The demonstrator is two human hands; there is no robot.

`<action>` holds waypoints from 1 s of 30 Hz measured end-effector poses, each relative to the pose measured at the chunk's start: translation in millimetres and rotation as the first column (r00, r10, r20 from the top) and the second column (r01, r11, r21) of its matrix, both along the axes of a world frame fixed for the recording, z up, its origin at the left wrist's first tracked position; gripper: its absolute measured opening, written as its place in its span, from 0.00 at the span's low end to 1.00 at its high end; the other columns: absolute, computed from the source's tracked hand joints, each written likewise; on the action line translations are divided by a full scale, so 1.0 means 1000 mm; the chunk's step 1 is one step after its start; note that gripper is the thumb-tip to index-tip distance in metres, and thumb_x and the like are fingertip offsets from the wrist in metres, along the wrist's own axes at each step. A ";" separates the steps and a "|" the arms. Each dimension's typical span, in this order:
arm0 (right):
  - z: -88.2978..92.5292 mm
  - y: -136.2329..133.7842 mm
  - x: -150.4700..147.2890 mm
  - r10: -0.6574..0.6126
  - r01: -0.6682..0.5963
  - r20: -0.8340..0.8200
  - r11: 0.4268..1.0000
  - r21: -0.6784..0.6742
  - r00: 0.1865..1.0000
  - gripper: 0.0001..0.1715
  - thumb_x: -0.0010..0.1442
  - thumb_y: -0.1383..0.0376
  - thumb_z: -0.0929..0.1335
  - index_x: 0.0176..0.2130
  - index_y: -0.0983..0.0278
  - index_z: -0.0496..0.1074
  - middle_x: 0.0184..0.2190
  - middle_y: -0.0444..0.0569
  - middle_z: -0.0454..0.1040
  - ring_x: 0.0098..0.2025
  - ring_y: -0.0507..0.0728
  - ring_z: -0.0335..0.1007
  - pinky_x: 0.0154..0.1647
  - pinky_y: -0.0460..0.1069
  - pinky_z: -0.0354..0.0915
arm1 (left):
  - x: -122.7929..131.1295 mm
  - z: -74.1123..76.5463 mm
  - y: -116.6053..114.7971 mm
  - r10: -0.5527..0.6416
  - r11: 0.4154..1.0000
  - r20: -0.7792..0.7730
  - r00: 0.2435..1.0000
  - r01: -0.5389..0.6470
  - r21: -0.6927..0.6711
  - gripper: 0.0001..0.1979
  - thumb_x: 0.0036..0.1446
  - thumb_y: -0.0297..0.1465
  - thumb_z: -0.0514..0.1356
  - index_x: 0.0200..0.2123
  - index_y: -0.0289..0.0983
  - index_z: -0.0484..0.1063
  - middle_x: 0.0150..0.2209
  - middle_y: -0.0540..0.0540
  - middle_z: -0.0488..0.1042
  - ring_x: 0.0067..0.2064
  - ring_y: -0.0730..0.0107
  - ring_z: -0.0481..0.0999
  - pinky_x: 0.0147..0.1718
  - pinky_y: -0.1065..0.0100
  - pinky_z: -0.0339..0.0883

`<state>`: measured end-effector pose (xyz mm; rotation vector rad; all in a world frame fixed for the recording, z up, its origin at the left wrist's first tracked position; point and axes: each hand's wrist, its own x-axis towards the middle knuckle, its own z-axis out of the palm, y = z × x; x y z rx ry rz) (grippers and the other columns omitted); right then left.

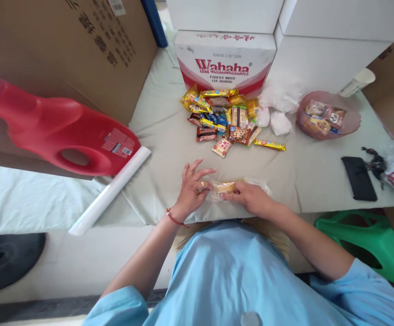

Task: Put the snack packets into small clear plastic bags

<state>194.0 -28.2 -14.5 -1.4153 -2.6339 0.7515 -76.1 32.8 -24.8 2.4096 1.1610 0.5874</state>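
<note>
A clear plastic bag (260,184) lies near the table's front edge, with a yellow-wrapped snack (224,188) in it or on it; I cannot tell which. My left hand (193,188) pinches the bag's left edge between thumb and forefinger, its other fingers spread. The fingers of my right hand (253,198) are closed on the snack's right end, over the plastic. Beyond both hands lies a loose pile of wrapped snacks (239,135) in yellow, brown, blue and cream packets. One thin yellow snack stick (270,145) sits at the pile's right side.
A Wahaha carton (226,63) stands behind the pile. To the right are crumpled white plastic bags (281,123), a pink bowl (353,124) holding snacks, and a black phone (359,178). On the left are a red plastic jug (64,122) and a white roll (110,192).
</note>
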 end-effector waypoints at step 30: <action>0.000 -0.042 0.028 -0.330 0.360 -0.466 0.932 -0.024 0.821 0.17 0.75 0.61 0.64 0.56 0.57 0.77 0.50 0.54 0.79 0.52 0.61 0.76 0.55 0.58 0.72 | 0.085 0.018 -0.067 -0.081 0.990 -0.103 0.991 0.068 -0.121 0.25 0.63 0.26 0.56 0.62 0.28 0.72 0.65 0.29 0.72 0.66 0.45 0.70 0.64 0.46 0.66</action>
